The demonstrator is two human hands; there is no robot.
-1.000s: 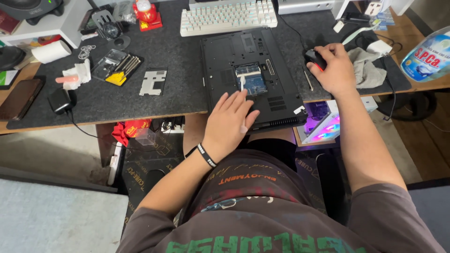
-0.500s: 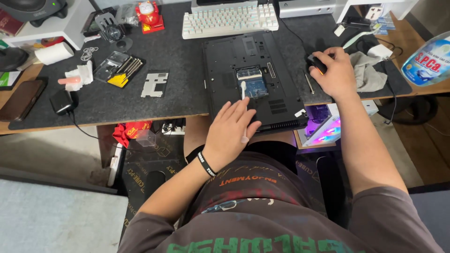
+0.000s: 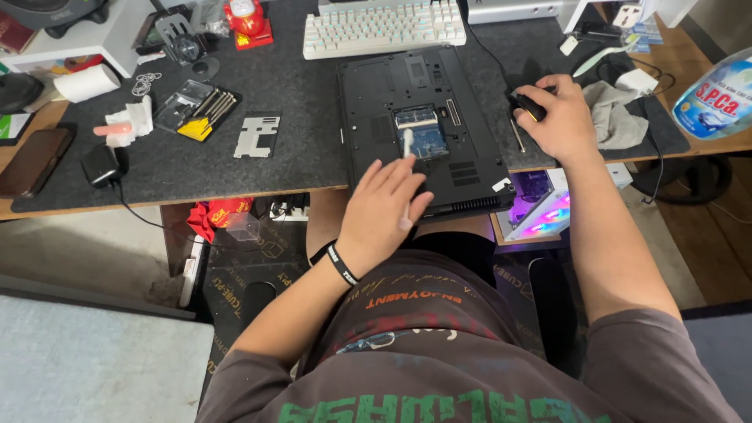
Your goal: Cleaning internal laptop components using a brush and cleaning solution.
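Toward the left edge of the counter, a dark felt mat covering a wooden top, a brown leather wallet lies flat, with a small black box on a cable just beside it. Further in, an open clear plastic case holds a row of thin screwdriver bits with a yellow piece at their lower end, and a flat silver metal bracket rests right of it on the mat. Along the far edge stands a white mechanical keyboard. In front of it, reaching to the near edge, lies a black laptop turned upside down, its bottom hatch open so that a blue-green memory board shows in the recess. The left hand rests on the laptop's near edge, its grip narrow, pinching a thin white stick whose tip reaches up to touch the left side of the board. Nearer the right edge, the right hand is cupped over a black computer mouse, holding it. A crumpled grey cloth lies just beyond it.
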